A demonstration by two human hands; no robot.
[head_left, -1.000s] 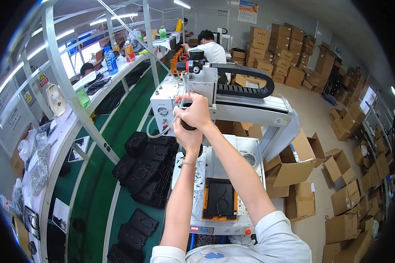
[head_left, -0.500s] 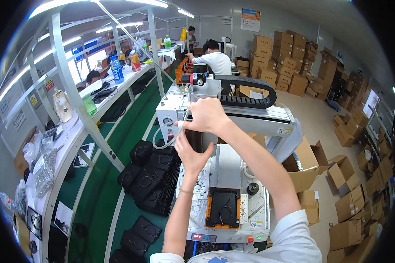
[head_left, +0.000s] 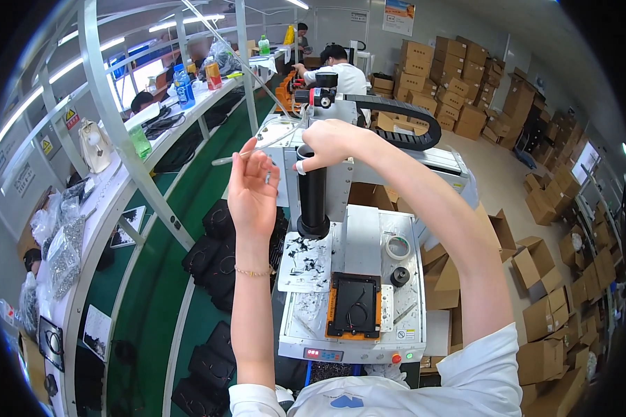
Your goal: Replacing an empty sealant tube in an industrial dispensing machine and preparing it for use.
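My left hand (head_left: 253, 186) is raised palm up at the machine's left, thumb and forefinger pinched on a thin translucent tube (head_left: 222, 160). My right hand (head_left: 327, 146) grips the top of an upright black cylinder (head_left: 311, 194) on the white machine's head (head_left: 356, 167), hiding part of its top. Below, the machine bed (head_left: 403, 313) carries a sheet smeared with black bits (head_left: 306, 267), an orange fixture (head_left: 334, 299) holding a black plate with a cable (head_left: 353, 306), a tape roll (head_left: 398, 247) and a small black round piece (head_left: 400, 276).
A long bench (head_left: 122, 181) with bottles and bags runs along the left, beside a green belt (head_left: 139, 306) and stacks of black parts (head_left: 205, 368). Open cartons (head_left: 535, 264) crowd the right floor. A co-worker in white (head_left: 344, 75) works beyond the machine; others are farther back.
My left hand has come off the cylinder, moved left and up, turned palm up and taken the tube. My right hand stays high, shifted slightly, and the cylinder shows more fully.
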